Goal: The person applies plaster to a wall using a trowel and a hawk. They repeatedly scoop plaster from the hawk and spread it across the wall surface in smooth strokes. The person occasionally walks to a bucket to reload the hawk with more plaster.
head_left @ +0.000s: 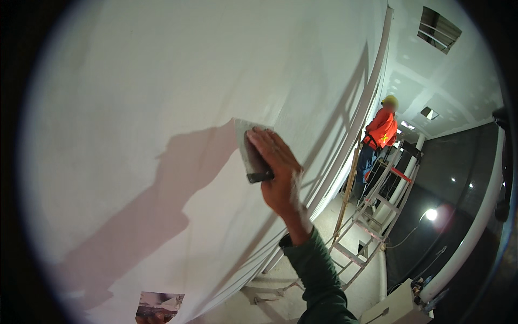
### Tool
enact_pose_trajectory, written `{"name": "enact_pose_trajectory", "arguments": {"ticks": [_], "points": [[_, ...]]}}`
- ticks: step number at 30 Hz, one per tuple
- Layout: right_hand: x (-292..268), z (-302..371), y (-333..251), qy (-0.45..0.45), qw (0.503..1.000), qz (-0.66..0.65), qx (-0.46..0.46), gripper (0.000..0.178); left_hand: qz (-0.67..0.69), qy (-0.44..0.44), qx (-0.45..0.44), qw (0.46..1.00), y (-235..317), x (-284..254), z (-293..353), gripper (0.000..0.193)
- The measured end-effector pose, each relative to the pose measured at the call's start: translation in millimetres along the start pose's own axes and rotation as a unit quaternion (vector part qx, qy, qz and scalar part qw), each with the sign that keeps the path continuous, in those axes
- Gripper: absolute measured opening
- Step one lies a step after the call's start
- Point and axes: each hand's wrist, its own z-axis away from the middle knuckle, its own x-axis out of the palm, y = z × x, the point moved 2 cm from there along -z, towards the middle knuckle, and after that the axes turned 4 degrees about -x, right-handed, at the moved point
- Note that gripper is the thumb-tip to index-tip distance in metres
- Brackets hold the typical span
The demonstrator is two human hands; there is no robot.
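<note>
My right hand [283,178] is closed on a flat, pale grey hand tool [242,148] with a dark lower end. The tool lies against a large white wall surface [135,81], fingers spread over its back; its exact kind is not clear. At the lower edge, part of my left hand [154,319] shows beside a shiny, square-edged metal plate [167,300]. The fingers appear bent around the plate, and most of that hand is out of the picture. A shadow of my right arm and the tool falls across the wall.
At the right, a person in an orange top and yellow helmet [382,128] stands beyond a metal stepladder [372,229]. A bright lamp [431,214] glows before dark sheeting [458,156]. A pale box [396,308] sits lower right. The ceiling [458,97] has square openings.
</note>
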Motion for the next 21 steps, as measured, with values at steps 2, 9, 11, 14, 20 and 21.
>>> {"name": "enact_pose_trajectory", "arguments": {"ticks": [2,9,11,14,20,21], "points": [[8,22,-10,-0.008,1.000,-0.015,0.027,0.076,0.020,0.010,0.005,1.000,0,1,4,0.024],[35,93,-70,-0.022,0.992,-0.053,0.111,0.080,-0.025,0.017,-0.010,1.000,20,23,8,0.019],[33,110,-91,-0.061,0.984,-0.076,0.148,0.081,-0.031,-0.007,-0.026,0.999,23,32,11,0.018],[6,103,-88,-0.093,0.976,-0.144,0.136,0.068,-0.025,-0.007,-0.049,0.998,21,41,18,0.017],[-61,-36,71,0.014,0.993,-0.015,0.114,0.047,0.012,0.012,-0.041,0.999,8,46,34,0.019],[-65,-50,86,0.033,0.996,-0.033,0.071,0.044,0.012,0.011,-0.037,0.999,6,45,35,0.019]]}}
